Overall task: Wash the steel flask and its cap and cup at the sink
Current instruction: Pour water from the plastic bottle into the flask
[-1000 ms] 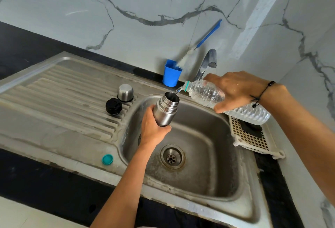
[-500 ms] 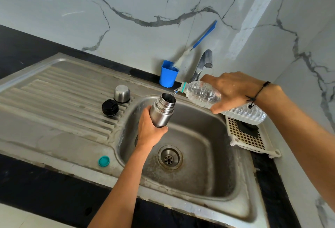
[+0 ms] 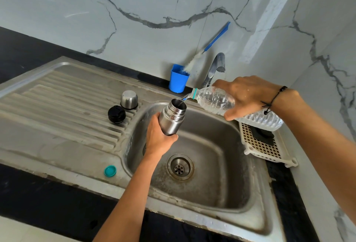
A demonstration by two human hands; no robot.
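Ribbed clear bottle (image 3: pixel 221 101) over steel flask (image 3: pixel 172 119)

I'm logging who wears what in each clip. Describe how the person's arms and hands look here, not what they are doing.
Both arms are bare, with no sleeves in view and no gloves. The right hand has a thin black cord bracelet at the wrist, with a small bead and a knot hanging from it. The left hand and its wrist carry nothing: no ring, watch or band shows.

No lettering, brand, label or number is showing legibly anywhere at this sink: the steel flask (image 3: pixel 172 119) and the clear plastic bottle (image 3: pixel 215 100) are bearing no readable marks.
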